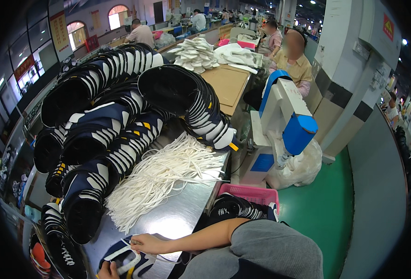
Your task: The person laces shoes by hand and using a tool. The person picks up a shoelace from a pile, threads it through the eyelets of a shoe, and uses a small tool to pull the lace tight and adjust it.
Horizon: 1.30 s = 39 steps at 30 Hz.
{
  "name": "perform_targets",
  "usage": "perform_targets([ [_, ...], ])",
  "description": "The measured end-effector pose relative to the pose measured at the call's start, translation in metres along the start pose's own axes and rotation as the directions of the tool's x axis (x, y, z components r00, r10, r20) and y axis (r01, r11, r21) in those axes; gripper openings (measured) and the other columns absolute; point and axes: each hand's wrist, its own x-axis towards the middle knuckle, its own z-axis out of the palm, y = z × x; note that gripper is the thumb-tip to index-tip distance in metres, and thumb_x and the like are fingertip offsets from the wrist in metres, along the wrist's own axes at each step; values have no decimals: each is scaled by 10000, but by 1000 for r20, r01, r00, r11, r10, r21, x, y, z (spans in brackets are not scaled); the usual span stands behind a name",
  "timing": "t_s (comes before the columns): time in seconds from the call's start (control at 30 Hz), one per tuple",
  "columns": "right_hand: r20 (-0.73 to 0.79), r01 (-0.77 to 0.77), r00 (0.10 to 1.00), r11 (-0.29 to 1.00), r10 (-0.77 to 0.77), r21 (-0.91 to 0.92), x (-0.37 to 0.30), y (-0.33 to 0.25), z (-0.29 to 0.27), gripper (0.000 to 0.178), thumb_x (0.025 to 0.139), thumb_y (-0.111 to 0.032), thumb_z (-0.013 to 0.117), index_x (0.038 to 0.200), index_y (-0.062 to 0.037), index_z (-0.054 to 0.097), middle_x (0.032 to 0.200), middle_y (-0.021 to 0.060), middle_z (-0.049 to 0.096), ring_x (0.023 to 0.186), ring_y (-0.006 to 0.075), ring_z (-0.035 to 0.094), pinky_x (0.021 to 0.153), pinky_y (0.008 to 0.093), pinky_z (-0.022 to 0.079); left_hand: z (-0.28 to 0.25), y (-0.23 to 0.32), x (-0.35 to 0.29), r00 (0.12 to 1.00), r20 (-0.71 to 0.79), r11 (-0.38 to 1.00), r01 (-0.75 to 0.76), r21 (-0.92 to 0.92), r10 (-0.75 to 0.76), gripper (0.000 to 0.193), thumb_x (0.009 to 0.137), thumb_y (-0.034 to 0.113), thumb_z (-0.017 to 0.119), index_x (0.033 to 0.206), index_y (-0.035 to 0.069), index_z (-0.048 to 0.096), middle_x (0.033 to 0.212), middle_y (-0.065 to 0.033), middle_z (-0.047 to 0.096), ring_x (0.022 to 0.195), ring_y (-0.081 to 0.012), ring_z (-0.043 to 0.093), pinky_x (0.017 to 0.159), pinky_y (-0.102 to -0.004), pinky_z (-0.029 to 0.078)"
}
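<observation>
At the lower edge, my left hand (pixel 106 270) grips the side of a navy shoe upper (pixel 146 266) with white and yellow parts. My right hand (pixel 146 243) is closed in a pinch at the upper's top, with a thin white shoelace end showing at its fingertips. The upper lies on the metal tabletop (pixel 180 211). Just beyond my hands spreads a loose heap of white shoelaces (pixel 161 174). Long nested stacks of navy, white and black shoe uppers (pixel 121 156) fill the table's left and far side. Part of my left hand is cut off by the picture's edge.
Right of the table, a pink basket (pixel 249 190) holds more uppers on the green floor (pixel 314 204). A blue and white machine (pixel 280 116) stands behind it, beside a white plastic bag (pixel 300 165). White pieces (pixel 193 53) are piled farther off. A co-worker (pixel 291 60) sits beyond the machine.
</observation>
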Motion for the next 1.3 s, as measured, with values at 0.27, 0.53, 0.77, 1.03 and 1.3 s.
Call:
perform_targets([
  [0.27,-73,-53,996,998,50,-30,-5,-4,2,256,991,-316,552,973,-74,636,855,45,699,786,166,642,764,316,497,81,-24,28,818,573,163,572,-804,-46,411,1008,347,543,1263,31,601,1096,-128,692,1053,-250,659,984,-360,498],
  [0.53,-61,-75,994,979,88,190,-27,-67,-25,156,962,-163,642,1014,-16,644,817,31,687,729,64,612,669,188,457,56,68,8,895,443,-141,444,-885,42,646,1058,418,415,1450,-93,369,1475,-206,451,1382,-265,429,1177,-333,304],
  [0.77,67,-136,989,991,135,12,-31,-76,-13,120,937,-135,649,911,-19,665,709,-3,662,629,33,546,573,192,400,70,49,-17,948,317,-129,318,-939,34,484,1033,384,508,1285,-23,583,1219,-110,638,1145,-194,579,1038,-322,417],
  [1.03,95,-112,986,963,138,-244,-36,-79,-22,146,944,-155,653,900,-17,657,732,-4,653,659,34,540,589,202,408,69,70,-17,938,257,-119,235,-965,-234,229,945,221,691,1073,31,694,985,-31,695,869,-102,650,756,-223,522],
  [1.3,79,-2,997,985,16,-174,-46,-81,-27,184,987,-152,569,1086,1,588,875,107,723,593,118,610,557,271,469,73,69,-19,927,275,-18,279,-960,-257,281,945,250,685,1093,11,697,980,-46,703,865,-109,651,744,-233,521],
])
